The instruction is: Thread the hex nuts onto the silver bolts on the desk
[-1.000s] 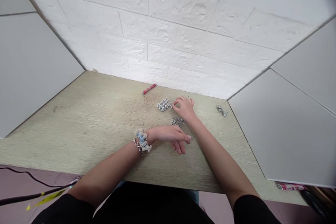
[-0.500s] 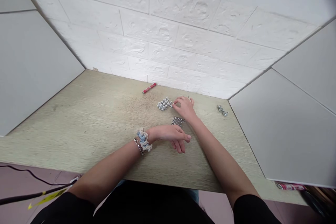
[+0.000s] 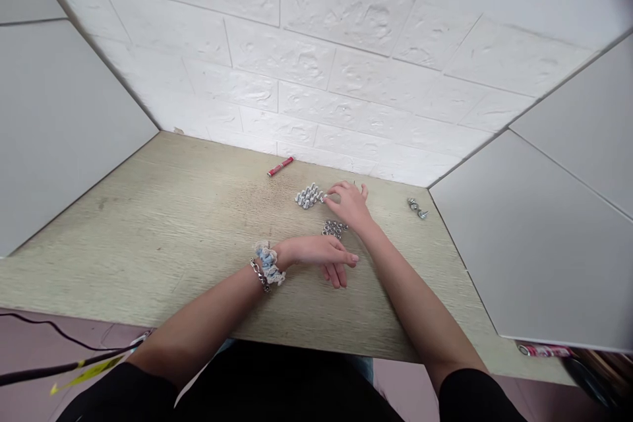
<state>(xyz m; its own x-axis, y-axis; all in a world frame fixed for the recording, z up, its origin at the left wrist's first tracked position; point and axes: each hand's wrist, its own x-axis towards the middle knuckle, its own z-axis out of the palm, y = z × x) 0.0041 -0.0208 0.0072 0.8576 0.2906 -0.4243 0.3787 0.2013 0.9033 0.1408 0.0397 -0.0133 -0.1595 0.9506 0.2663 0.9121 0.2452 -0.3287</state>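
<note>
At the edge of a tight cluster of silver bolts [image 3: 307,196] on the tabletop, my right hand [image 3: 350,206] pinches a small silver piece, apparently a bolt, between thumb and forefinger; the fingertips partly hide it. The clustered bolts stand upright side by side. Below them lies a small group of silver nuts [image 3: 334,229], close to my left hand [image 3: 332,256]. That hand hovers over or rests on the table, cannot tell which, with thumb stretched out, fingers drooping and nothing held. A blue scrunchie [image 3: 270,264] and a chain bracelet [image 3: 260,275] circle the left wrist.
A red marker-like tube [image 3: 280,167] lies near the white brick-patterned wall [image 3: 306,92]. Several metal pieces [image 3: 418,208] sit at the right by the grey panel [image 3: 539,244]. Another grey panel [image 3: 64,132] bounds the left. Dark cables [image 3: 54,369] hang past the front left edge.
Both hands hold nearly the same positions, the right still pinching at the bolt cluster. The whole view has shifted very slightly.
</note>
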